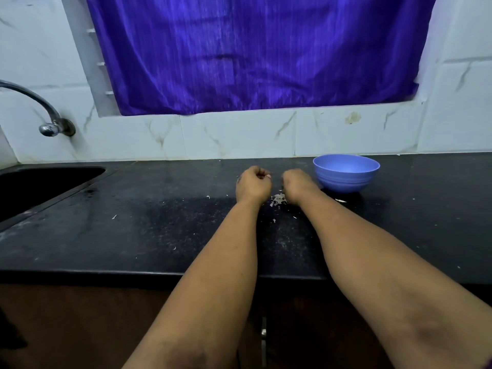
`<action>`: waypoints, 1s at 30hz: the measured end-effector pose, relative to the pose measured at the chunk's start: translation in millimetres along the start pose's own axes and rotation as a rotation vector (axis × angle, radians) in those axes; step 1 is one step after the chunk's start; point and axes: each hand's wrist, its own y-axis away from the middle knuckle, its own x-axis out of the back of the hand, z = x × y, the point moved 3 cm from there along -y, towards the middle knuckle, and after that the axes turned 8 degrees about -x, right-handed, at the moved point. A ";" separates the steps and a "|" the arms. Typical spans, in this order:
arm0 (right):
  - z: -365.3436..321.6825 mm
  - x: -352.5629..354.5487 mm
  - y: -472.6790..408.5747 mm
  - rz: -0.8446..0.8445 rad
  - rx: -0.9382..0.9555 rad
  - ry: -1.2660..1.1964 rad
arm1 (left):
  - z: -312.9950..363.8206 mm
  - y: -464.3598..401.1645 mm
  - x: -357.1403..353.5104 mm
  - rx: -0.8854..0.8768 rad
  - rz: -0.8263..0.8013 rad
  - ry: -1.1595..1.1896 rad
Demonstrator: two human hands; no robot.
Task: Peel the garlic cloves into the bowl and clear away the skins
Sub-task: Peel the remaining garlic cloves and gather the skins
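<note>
A: My left hand (253, 185) is curled into a loose fist over the black counter (133, 230), with something small and pale pinkish at its fingertips. I can't tell whether that is a garlic clove or only a nail.

B: And your right hand?

A: My right hand (297, 185) is also curled, knuckles toward me, just beside the left. Whether it grips anything I cannot tell.

B: Where are the skins?

A: A small heap of skins (278, 199) lies between my wrists, at six o'clock from the hands: thin, papery, whitish flakes pointing every way, no common axis. A few stray flecks are scattered across the counter.

B: The bowl?

A: The blue bowl (346, 173) stands upright at three o'clock from my right hand, close by it. Its inside is hidden from me.
</note>
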 end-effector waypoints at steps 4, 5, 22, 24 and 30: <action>-0.6 0.2 -2.1 -0.032 -0.047 -0.024 | 0.1 1.0 -0.6 0.009 0.002 0.004; -0.3 2.8 -5.3 0.057 -0.035 -0.073 | 0.3 1.0 -1.0 0.009 -0.002 0.001; 23.2 1.2 1.5 0.101 -0.279 -1.126 | -0.1 0.4 -2.8 -0.004 -0.024 0.096; 12.7 -3.3 5.9 0.017 -0.280 -1.204 | 2.2 2.0 -2.8 -0.029 -0.019 0.106; 0.5 -3.4 13.7 -0.096 -0.262 -1.232 | 0.7 3.5 -4.5 0.016 -0.024 0.263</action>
